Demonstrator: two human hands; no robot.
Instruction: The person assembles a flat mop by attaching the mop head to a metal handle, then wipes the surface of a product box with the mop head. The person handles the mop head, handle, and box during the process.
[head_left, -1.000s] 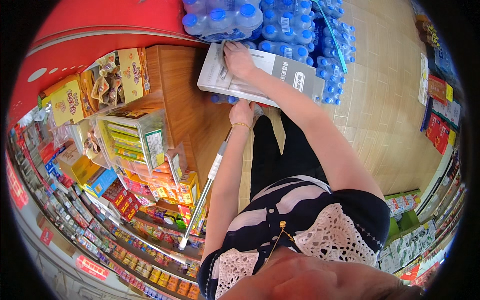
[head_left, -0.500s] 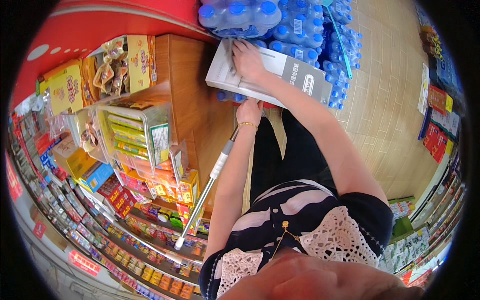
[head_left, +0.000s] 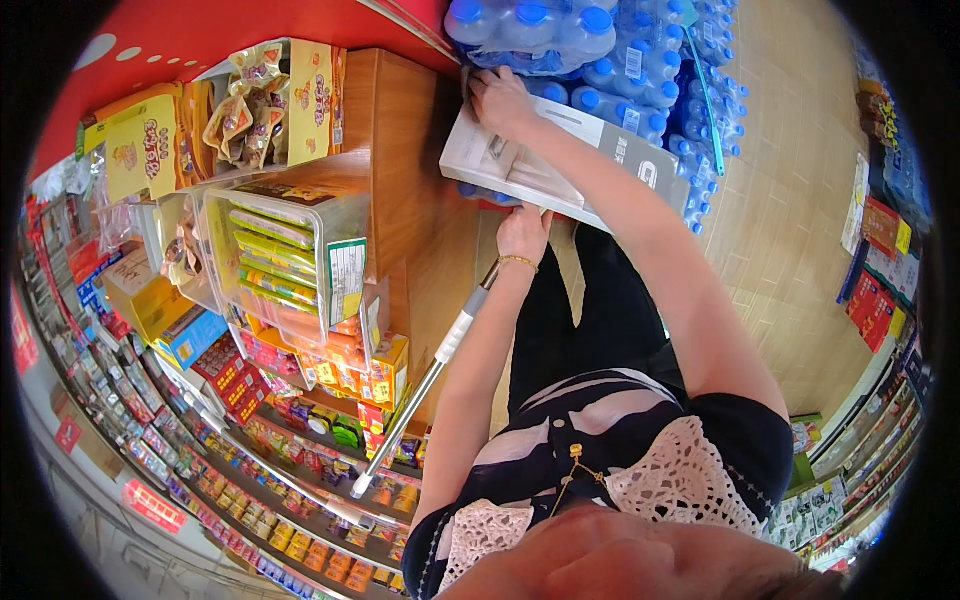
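A flat white and grey cardboard box [head_left: 560, 165] with a printed picture lies tilted over shrink-wrapped water bottles [head_left: 620, 95]. My right forearm crosses above it, and my right hand [head_left: 503, 103] has its fingers curled over the box's far left corner. At the near edge my left hand [head_left: 523, 237], with a gold bracelet at the wrist, is closed against the box; its fingertips are mostly hidden. A silver and white telescopic pole [head_left: 430, 375] slants down to the left from beside that wrist. Whether the left hand touches the pole, I cannot tell.
Left stands a wooden counter [head_left: 405, 170] with a clear plastic bin [head_left: 280, 255] of green packets and an open snack carton [head_left: 260, 105]. Snack shelves [head_left: 300, 470] curve along the lower left. A thin turquoise stick [head_left: 708, 105] leans on the bottles. Tiled floor [head_left: 790, 230] lies to the right.
My right hand has slid from the box's top face toward its far left corner, and its fingers have curled. The whole view has shifted, so box, bottles and pole appear further right and slightly lower.
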